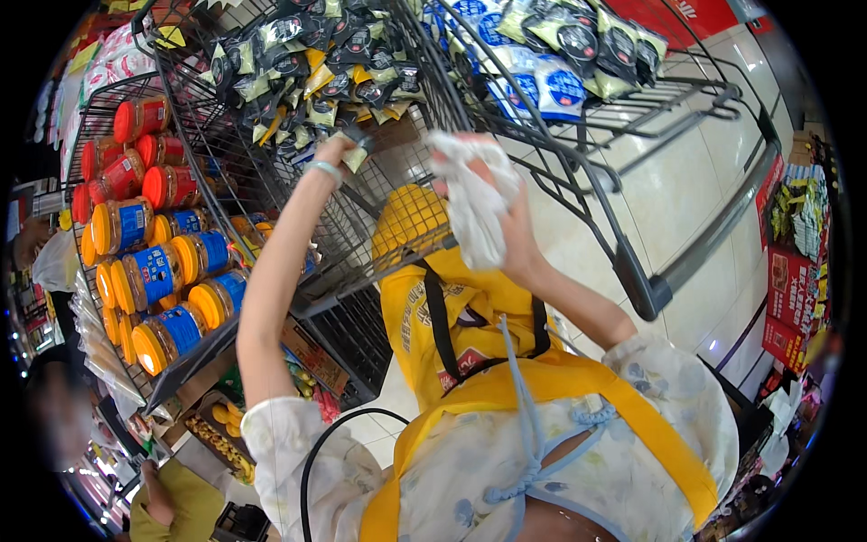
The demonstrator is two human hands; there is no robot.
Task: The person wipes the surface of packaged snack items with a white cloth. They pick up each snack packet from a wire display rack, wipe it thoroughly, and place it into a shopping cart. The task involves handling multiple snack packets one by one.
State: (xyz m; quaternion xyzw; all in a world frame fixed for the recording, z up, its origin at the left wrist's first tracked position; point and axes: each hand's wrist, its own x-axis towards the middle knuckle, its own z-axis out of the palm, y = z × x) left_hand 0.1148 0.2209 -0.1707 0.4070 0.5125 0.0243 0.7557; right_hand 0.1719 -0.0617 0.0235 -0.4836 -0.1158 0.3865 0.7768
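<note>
My left hand (341, 148) is closed on a small black-and-clear plastic packet (356, 157) at the near side of a wire display basket (399, 196). A heap of similar packets (298, 68) fills the basket's far part, mostly black and pale, with a few yellow ones. In my right hand (516, 234) is a crumpled white cloth (474, 196), held just right of the basket. My yellow apron (420, 298) shows below and through the wire mesh.
Left of the basket, a wire rack holds plastic jars (156, 271) with red or yellow lids. A shopping cart (548, 146) stands at right, carrying white-and-blue bags (535, 88) and black packets. Its handle (718, 223) reaches towards me. Another person (176, 501) is at lower left.
</note>
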